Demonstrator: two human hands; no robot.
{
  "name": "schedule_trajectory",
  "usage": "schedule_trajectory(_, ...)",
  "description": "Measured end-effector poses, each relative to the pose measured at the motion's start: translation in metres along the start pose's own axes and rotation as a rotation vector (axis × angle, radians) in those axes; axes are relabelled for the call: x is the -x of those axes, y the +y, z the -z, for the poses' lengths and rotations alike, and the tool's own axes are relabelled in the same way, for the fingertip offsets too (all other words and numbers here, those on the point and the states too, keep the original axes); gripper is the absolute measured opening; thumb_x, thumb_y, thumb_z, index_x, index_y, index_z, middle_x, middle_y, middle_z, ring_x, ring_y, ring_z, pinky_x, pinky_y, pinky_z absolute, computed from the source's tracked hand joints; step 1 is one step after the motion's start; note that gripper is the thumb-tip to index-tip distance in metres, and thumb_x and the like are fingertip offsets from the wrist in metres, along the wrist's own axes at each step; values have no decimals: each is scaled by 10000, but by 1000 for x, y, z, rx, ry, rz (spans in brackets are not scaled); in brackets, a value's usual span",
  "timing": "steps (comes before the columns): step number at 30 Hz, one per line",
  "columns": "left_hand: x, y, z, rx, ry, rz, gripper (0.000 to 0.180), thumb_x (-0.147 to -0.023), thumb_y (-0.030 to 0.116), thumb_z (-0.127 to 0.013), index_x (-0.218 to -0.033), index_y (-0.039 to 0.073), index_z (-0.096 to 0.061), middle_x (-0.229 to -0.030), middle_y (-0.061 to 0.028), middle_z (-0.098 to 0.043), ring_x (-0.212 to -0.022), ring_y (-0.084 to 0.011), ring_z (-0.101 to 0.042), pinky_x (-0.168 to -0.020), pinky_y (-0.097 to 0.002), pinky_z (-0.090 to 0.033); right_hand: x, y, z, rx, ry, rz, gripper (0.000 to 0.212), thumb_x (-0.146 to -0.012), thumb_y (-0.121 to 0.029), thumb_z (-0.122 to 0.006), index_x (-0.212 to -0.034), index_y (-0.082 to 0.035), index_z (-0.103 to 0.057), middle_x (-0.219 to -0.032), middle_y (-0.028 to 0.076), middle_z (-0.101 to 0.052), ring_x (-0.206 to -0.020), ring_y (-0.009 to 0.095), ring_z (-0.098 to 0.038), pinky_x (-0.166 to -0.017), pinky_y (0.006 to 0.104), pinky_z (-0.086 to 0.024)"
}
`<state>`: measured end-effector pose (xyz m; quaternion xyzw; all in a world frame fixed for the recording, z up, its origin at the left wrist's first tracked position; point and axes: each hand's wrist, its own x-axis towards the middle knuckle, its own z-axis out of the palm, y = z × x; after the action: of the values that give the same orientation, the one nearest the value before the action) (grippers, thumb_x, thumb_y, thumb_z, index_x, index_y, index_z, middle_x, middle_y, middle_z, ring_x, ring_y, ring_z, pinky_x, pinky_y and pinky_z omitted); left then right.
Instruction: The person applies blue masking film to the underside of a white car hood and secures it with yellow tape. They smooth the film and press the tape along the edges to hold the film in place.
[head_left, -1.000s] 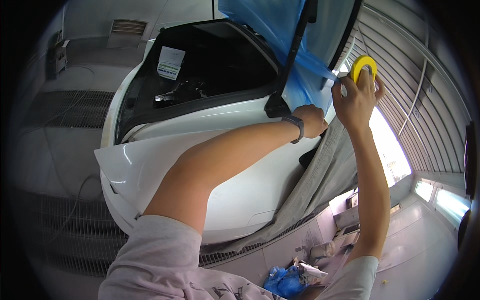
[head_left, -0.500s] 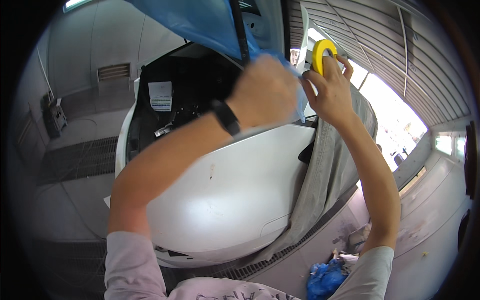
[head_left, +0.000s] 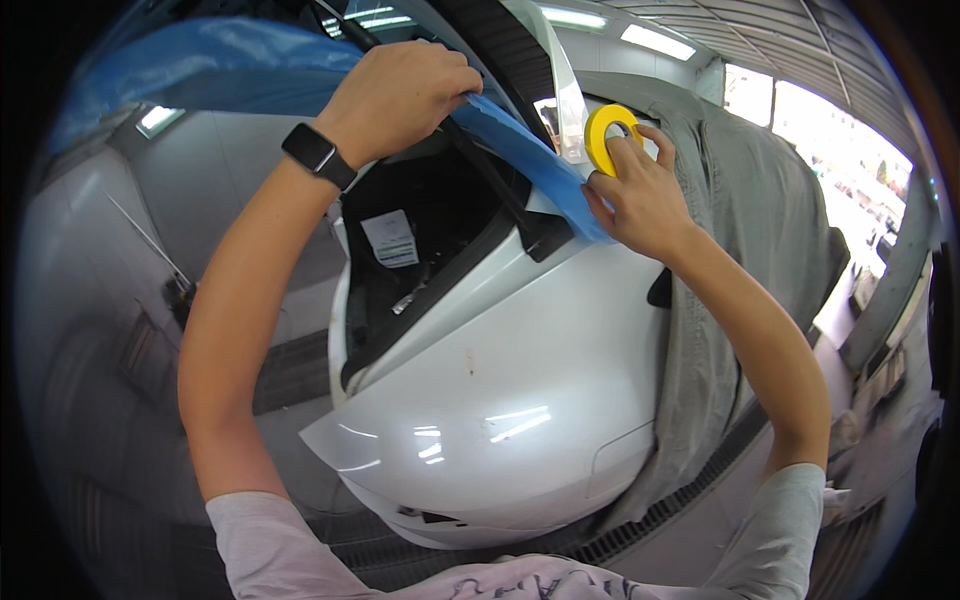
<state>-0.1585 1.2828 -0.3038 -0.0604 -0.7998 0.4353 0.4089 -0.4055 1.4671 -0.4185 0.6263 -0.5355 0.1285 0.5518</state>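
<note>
A sheet of blue plastic film (head_left: 225, 65) stretches from the upper left, across the raised lid of a white car, down to the car's corner. My left hand (head_left: 405, 95), a dark watch on its wrist, is closed and pinches the film's edge near the lid. Hooked over the fingers of my right hand (head_left: 645, 200) is a roll of yellow tape (head_left: 597, 142). The right thumb and fingertips meet the film's lower end, just above the white body panel (head_left: 520, 370). Whether any tape is pulled off the roll cannot be made out.
A grey cloth cover (head_left: 765, 200) drapes over the car on the right. Inside the open, dark boot lies a paper sheet (head_left: 390, 240). A floor grating (head_left: 660, 500) runs along the car. Ceiling lamps (head_left: 657, 42) and a bright opening (head_left: 800, 140) stand beyond.
My view has swung, showing more of the grey cover. The left hand has moved up and left, away from the right hand, and the film between them is now stretched out.
</note>
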Motion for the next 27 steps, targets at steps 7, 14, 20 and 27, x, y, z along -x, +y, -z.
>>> schedule_trajectory(7, -56, -15, 33, 44, 10, -20, 142, -909, 167, -716, -1041, 113, -715, -953, -42, -689, -876, -264, -684, -733, -367, -542, 2, 20, -20, -37, 171, -136, 131, -880, -219, -757, -924, -97, -771, -1132, 130, -617, -1210, 244, -575, -1167, 571, -277)
schedule_trajectory(14, -77, 5, 20, -188, 124, 94, 64, -832, 124, -715, -865, 70, -710, -956, -98, -697, -961, -327, -633, -809, -450, -484, 15, 22, -19, -116, 107, -298, 245, -921, -108, -675, -1127, -198, -771, -1218, 162, -631, -1284, 267, -569, -1200, 581, -247)
schedule_trajectory(20, -31, 95, 13, 3, 306, -34, 306, -847, 61, -680, -1152, 79, -658, -1064, -119, -633, -848, -305, -645, -699, -366, -527, 63, -13, 15, -419, 138, 23, 364, -832, 29, -631, -1064, -195, -800, -1045, 119, -640, -1086, 270, -657, -1209, 589, -291)
schedule_trajectory(27, 23, 199, 0, 906, 203, 468, 412, -860, 43, -793, -1257, -12, -698, -1104, -158, -714, -935, -232, -706, -827, -298, -556, 73, -42, 40, -621, 81, 149, 309, -790, -17, -696, -980, -231, -813, -946, 57, -589, -927, 205, -674, -1181, 581, -337)
